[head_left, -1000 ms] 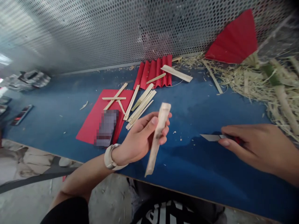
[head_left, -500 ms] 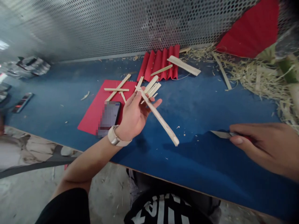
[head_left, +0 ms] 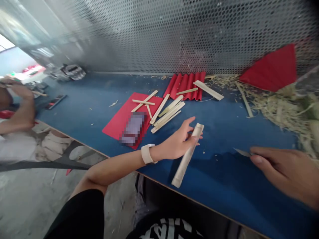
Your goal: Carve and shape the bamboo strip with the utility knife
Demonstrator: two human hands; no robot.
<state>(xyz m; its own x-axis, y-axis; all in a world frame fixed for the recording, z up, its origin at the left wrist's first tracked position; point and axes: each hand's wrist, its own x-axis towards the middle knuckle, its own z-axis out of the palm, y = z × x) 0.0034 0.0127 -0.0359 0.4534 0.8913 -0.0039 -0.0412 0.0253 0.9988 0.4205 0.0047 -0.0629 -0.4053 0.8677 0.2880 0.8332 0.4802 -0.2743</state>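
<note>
My left hand (head_left: 178, 142), with a pale watch band (head_left: 147, 153) at the wrist, holds a split bamboo strip (head_left: 183, 167) between thumb and fingers. The strip slants above the table, its lower end towards me and its hollow channel showing. On the right, my right hand (head_left: 281, 172) is closed around a knife; the pointed blade (head_left: 241, 152) aims left, and the handle is hidden in the fist. Several more bamboo strips (head_left: 169, 116) lie in a loose bunch just beyond my left hand.
A phone (head_left: 133, 129) rests on red paper (head_left: 117, 121) with crossed bamboo strips (head_left: 144, 101). Pleated red paper (head_left: 184, 86) and a red fan (head_left: 271, 71) are by the perforated metal screen (head_left: 149, 39). Shavings (head_left: 276, 108) pile at right. Another person's arm (head_left: 22, 106) is at left.
My left hand has moved right and nearer me, turning the bamboo strip so its near end now points down-left. My right hand keeps the knife. The view has shifted, showing another person's arm at left.
</note>
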